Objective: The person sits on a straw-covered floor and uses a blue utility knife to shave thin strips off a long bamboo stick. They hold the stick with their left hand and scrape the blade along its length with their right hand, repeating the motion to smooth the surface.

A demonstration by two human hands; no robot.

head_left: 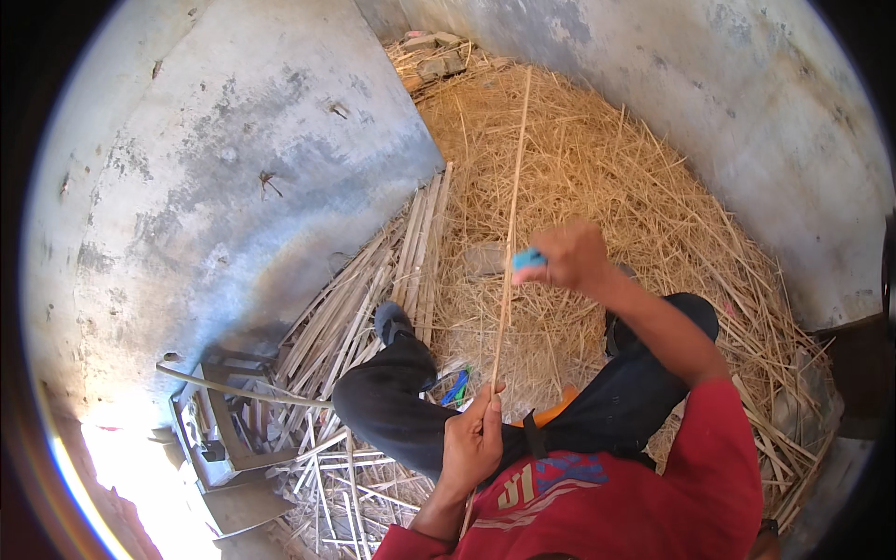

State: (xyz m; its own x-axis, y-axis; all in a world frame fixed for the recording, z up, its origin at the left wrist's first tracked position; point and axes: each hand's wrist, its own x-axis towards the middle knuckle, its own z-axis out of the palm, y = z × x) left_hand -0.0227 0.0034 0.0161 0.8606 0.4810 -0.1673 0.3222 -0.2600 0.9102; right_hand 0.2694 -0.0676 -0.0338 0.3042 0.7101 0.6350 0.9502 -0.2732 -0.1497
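Observation:
A long thin bamboo strip (515,177) runs from my lap up toward the far straw heap. My left hand (473,439) grips its lower end just above my red shirt. Higher up the strip, my right hand (571,256) is closed around a small blue-handled tool (528,259) pressed against it. I sit with black-trousered legs spread over the straw, one shoe (390,320) pointing away.
A pile of split bamboo strips (373,308) lies along the grey plastered wall (243,177) on my left. Loose straw (607,168) covers the floor ahead and to the right. Small blue and green objects (457,387) lie between my legs. Metal blades and tools (219,439) rest at lower left.

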